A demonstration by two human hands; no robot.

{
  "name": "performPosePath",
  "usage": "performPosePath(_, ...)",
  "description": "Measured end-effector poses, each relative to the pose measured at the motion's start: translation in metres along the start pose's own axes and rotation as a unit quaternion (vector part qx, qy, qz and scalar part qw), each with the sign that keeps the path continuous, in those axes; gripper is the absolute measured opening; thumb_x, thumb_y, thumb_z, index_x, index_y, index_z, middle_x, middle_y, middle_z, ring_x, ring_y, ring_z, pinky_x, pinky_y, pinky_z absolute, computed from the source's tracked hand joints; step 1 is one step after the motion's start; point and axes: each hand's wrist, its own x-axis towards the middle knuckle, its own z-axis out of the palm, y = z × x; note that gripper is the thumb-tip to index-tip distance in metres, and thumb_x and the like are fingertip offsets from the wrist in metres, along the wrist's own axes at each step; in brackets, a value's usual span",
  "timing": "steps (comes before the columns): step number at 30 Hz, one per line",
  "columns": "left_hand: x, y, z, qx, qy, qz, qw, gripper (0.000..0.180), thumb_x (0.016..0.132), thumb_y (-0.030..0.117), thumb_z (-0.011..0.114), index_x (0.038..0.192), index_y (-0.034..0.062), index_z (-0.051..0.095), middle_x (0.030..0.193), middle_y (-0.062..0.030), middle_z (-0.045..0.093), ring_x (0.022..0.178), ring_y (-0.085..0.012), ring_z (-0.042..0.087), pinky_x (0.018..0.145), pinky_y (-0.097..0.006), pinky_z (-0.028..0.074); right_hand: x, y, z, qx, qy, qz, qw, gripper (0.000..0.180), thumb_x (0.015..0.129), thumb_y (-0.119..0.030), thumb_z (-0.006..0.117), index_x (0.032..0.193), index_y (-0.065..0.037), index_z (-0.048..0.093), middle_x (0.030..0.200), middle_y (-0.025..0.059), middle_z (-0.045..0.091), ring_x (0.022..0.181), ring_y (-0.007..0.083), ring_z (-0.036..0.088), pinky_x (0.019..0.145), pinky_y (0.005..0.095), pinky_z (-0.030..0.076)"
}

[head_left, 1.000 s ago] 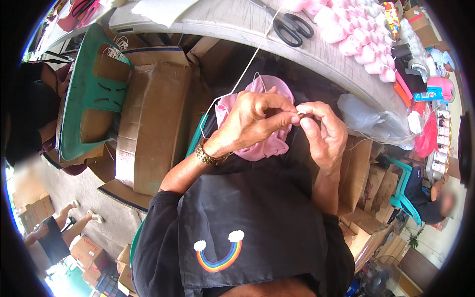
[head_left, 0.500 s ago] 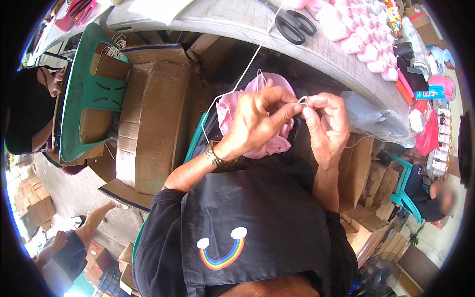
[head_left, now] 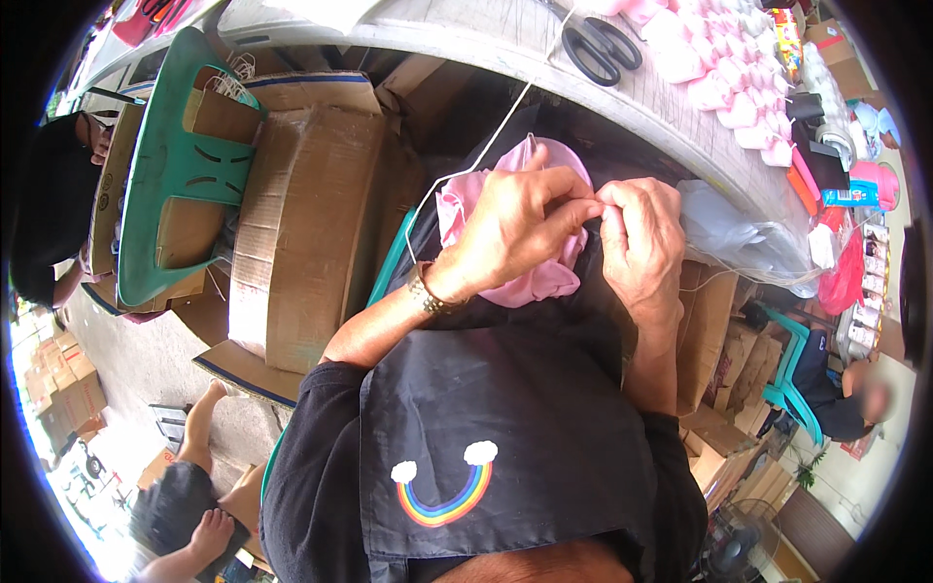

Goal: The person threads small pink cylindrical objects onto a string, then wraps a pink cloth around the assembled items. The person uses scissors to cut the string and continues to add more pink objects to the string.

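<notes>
Above my lap my left hand (head_left: 510, 231) and my right hand (head_left: 641, 243) meet fingertip to fingertip, both closed in a pinch. They hold the end of a thin white cord (head_left: 468, 171), now mostly hidden by the fingers. The cord stretches from the table edge down toward my left wrist, which wears a metal-banded watch (head_left: 424, 291). Under my left hand a bunched pink cloth (head_left: 533, 286) lies on my lap.
On the grey table (head_left: 437, 37) ahead are black-handled scissors (head_left: 601, 53) and rows of pink fabric bundles (head_left: 719, 73). A cardboard box (head_left: 301, 233) and green chair (head_left: 194, 170) stand left. A clear plastic bag (head_left: 729, 223) hangs right. Other people sit or move at both sides.
The small white cord loop that showed between my fingertips is now covered as the fingers have come together. At lower left another person has shifted position.
</notes>
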Motion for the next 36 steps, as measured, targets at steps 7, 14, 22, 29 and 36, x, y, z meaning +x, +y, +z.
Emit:
performPosePath(7, -0.002, -0.004, 0.010, 0.193, 0.123, 0.183, 0.956, 0.011, 0.081, 0.012, 0.075, 0.090, 0.0083, 0.068, 0.073, -0.0025, 0.069, 0.054, -0.0182, 0.063, 0.111, -0.055, 0.033, 0.005, -0.003, 0.005, -0.049, 0.057, -0.011, 0.997, 0.017, 0.081, 0.002, 0.065, 0.097, -0.003, 0.060, 0.087, 0.0087, 0.061, 0.080, 0.0275, 0.059, 0.075, 0.0401, 0.044)
performPosePath(14, 0.006, -0.008, 0.010, 0.139, 0.174, 0.177, 0.959, 0.008, 0.082, 0.006, 0.071, 0.089, 0.0047, 0.068, 0.072, -0.0045, 0.068, 0.051, -0.0203, 0.061, 0.112, -0.053, 0.033, 0.001, -0.015, 0.019, -0.001, 0.145, 0.028, 0.989, 0.018, 0.079, 0.010, 0.067, 0.095, 0.001, 0.064, 0.087, 0.0121, 0.067, 0.077, 0.0257, 0.066, 0.067, 0.0340, 0.053)
performPosePath(22, 0.003, -0.011, 0.010, 0.119, 0.166, 0.185, 0.961, 0.007, 0.081, 0.005, 0.072, 0.088, 0.0046, 0.071, 0.073, -0.0031, 0.069, 0.050, -0.0190, 0.060, 0.114, -0.053, 0.030, -0.001, -0.015, 0.026, 0.027, 0.131, 0.080, 0.988, 0.018, 0.081, 0.009, 0.067, 0.096, 0.000, 0.064, 0.088, 0.0121, 0.068, 0.073, 0.0248, 0.068, 0.065, 0.0317, 0.055)
performPosePath(29, 0.002, -0.006, 0.004, 0.083, 0.123, 0.188, 0.971, 0.008, 0.080, 0.004, 0.072, 0.087, 0.0057, 0.071, 0.071, -0.0037, 0.069, 0.057, -0.0205, 0.065, 0.115, -0.055, 0.027, -0.001, -0.014, 0.025, -0.037, 0.142, 0.036, 0.988, 0.022, 0.076, 0.011, 0.067, 0.095, 0.000, 0.062, 0.085, 0.0129, 0.067, 0.071, 0.0271, 0.067, 0.064, 0.0338, 0.055)
performPosePath(36, 0.000, 0.005, -0.002, 0.088, 0.056, 0.125, 0.987, 0.010, 0.082, 0.004, 0.064, 0.091, 0.0069, 0.064, 0.068, -0.0044, 0.067, 0.066, -0.0249, 0.069, 0.114, -0.062, 0.021, 0.004, -0.006, 0.028, -0.038, 0.184, -0.006, 0.982, 0.022, 0.071, 0.010, 0.064, 0.089, 0.000, 0.063, 0.080, 0.0113, 0.065, 0.065, 0.0260, 0.063, 0.057, 0.0336, 0.050)
